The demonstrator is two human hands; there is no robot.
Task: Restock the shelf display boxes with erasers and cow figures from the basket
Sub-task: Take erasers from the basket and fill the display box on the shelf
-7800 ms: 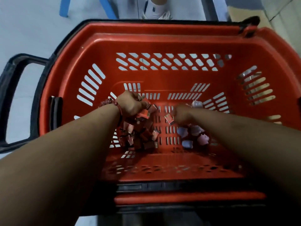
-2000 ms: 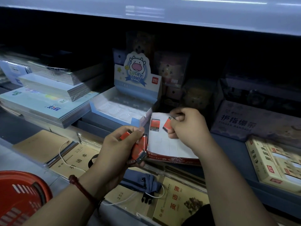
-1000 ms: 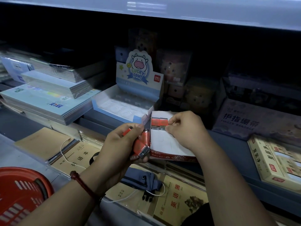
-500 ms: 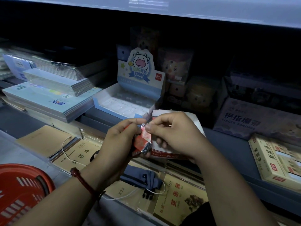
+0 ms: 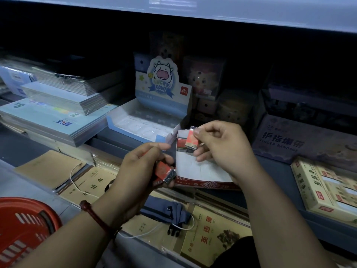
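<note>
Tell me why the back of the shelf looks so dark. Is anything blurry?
Head view: the shelf's back sits in deep shadow under the pale board above; the cow box, left hand and right hand holding erasers in front catch more light; the toy boxes behind look dim and soft.

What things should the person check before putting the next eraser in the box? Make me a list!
1. Eraser held firmly: ok. The right hand pinches a small red-wrapped eraser.
2. Room in the white cardboard display box with a red front: ok. Most of its floor is bare.
3. Row to line up with: ok. A red eraser in the box sits at the back left corner.
4. More supply: ok. The left hand grips a bunch of red erasers.
5. How many are in that bunch: cannot tell.
6. Blue-and-white Lucky Cow box filled: not ok. Its clear tray looks empty.
</note>
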